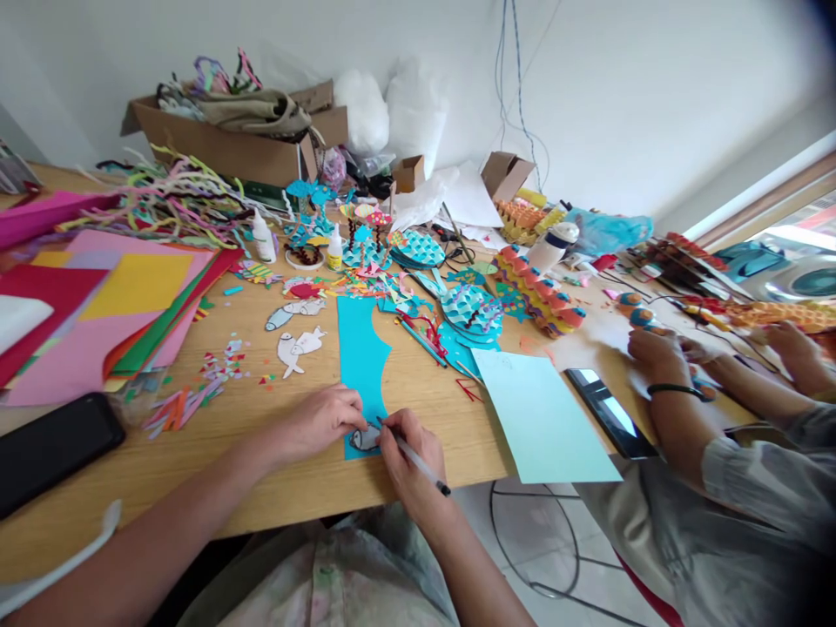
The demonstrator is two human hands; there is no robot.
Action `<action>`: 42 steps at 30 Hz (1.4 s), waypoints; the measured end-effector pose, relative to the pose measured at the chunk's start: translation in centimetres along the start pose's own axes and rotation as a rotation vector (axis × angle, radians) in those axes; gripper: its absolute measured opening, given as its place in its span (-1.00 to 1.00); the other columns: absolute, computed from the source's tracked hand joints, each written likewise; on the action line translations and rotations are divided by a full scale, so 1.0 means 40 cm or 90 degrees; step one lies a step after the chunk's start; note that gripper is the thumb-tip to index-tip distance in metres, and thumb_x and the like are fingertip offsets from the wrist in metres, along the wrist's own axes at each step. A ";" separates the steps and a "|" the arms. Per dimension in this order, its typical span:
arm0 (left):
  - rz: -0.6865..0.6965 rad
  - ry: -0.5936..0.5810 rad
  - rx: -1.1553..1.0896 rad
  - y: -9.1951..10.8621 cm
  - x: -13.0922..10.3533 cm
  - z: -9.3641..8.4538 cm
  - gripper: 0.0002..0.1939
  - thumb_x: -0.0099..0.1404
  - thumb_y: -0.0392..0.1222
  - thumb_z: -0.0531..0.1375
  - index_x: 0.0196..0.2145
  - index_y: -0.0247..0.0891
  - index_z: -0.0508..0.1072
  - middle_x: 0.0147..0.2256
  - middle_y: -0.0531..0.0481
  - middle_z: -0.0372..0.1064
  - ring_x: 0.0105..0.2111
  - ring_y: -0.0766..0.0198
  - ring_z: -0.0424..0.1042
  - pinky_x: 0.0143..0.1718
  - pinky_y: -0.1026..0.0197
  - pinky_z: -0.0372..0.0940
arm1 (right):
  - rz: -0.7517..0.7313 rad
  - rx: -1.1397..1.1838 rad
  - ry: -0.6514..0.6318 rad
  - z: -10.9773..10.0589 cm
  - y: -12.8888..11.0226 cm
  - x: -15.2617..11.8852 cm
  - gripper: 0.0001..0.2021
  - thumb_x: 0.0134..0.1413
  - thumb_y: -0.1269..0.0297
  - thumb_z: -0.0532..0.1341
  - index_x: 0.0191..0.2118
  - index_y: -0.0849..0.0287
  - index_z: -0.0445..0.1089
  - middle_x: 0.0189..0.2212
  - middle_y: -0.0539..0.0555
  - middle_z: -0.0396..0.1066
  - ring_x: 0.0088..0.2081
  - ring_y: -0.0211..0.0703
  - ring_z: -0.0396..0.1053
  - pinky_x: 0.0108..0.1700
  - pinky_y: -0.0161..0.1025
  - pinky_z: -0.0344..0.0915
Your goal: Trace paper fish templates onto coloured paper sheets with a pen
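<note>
A grey paper fish [366,437] with a dark outline lies on the lower end of a blue paper sheet [360,348] whose right edge is cut in a curve. With fingers curled together, my left hand [332,416] presses the fish's upper left edge. My right hand [413,453] is closed round a pen [423,466], its tip at the right end of the fish and its dark rear end pointing down and right. Farther up the table lie a pair of paper fish [293,312] and another white pair [300,348].
Paper scraps [225,361], coloured sheets [104,287] and a black phone [58,448] lie left. Glue bottles [263,237] and blue paper crafts [474,309] stand behind. At right are a pale green sheet [549,418], another phone [610,414] and a co-worker's hands [659,353].
</note>
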State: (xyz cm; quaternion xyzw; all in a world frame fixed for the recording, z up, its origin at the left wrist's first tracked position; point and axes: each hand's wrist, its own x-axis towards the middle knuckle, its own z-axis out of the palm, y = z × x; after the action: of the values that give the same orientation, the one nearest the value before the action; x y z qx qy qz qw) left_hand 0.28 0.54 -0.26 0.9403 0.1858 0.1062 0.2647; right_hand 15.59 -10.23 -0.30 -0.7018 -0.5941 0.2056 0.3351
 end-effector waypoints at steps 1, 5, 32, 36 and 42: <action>0.011 -0.005 -0.003 -0.007 0.003 0.004 -0.77 0.32 -0.21 0.06 -0.32 -0.14 0.53 -0.38 0.04 0.37 -0.31 0.32 0.31 -0.26 0.30 0.16 | 0.002 0.000 0.003 0.001 0.000 0.000 -0.93 0.06 0.36 0.03 -0.37 0.14 0.24 -0.55 -0.02 0.42 -0.49 -0.21 0.38 -0.44 -0.34 0.14; 0.026 -0.010 -0.005 -0.028 0.009 0.018 -0.81 0.28 -0.17 0.11 -0.34 -0.15 0.53 -0.39 0.04 0.36 -0.32 0.30 0.31 -0.27 0.29 0.15 | -0.002 0.023 0.019 0.002 0.003 -0.004 -0.93 0.06 0.34 0.04 -0.37 0.14 0.24 -0.55 -0.03 0.39 -0.52 -0.23 0.34 -0.45 -0.34 0.12; -0.019 0.001 -0.003 -0.004 0.000 0.016 -0.92 0.17 -0.29 0.23 -0.33 -0.21 0.47 -0.31 0.03 0.33 -0.24 0.26 0.27 -0.21 0.25 0.15 | -0.098 0.107 -0.114 0.004 -0.043 0.000 -0.92 -0.09 0.43 0.04 -0.48 0.16 0.25 -0.66 -0.09 0.21 -0.62 -0.34 0.15 -0.52 -0.41 0.07; -0.022 0.000 0.001 -0.004 0.000 0.016 -0.92 0.16 -0.30 0.23 -0.34 -0.22 0.47 -0.32 0.03 0.33 -0.25 0.25 0.28 -0.21 0.24 0.16 | -0.110 0.087 -0.102 0.010 -0.039 -0.001 -0.91 -0.09 0.44 0.04 -0.47 0.15 0.26 -0.64 -0.07 0.27 -0.60 -0.32 0.20 -0.51 -0.41 0.10; -0.022 0.007 -0.002 -0.005 0.000 0.019 -0.92 0.15 -0.29 0.24 -0.33 -0.23 0.47 -0.32 0.01 0.33 -0.24 0.25 0.28 -0.21 0.24 0.16 | -0.117 0.061 -0.099 0.014 -0.036 -0.002 -0.90 -0.09 0.45 0.04 -0.46 0.14 0.27 -0.62 -0.05 0.31 -0.57 -0.30 0.25 -0.50 -0.41 0.12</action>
State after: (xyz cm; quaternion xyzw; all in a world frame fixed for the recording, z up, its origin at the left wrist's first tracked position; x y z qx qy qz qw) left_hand 0.45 0.33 -1.02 0.9360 0.2031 0.1075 0.2668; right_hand 14.18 -10.06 0.33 -0.6094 -0.6698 0.2557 0.3384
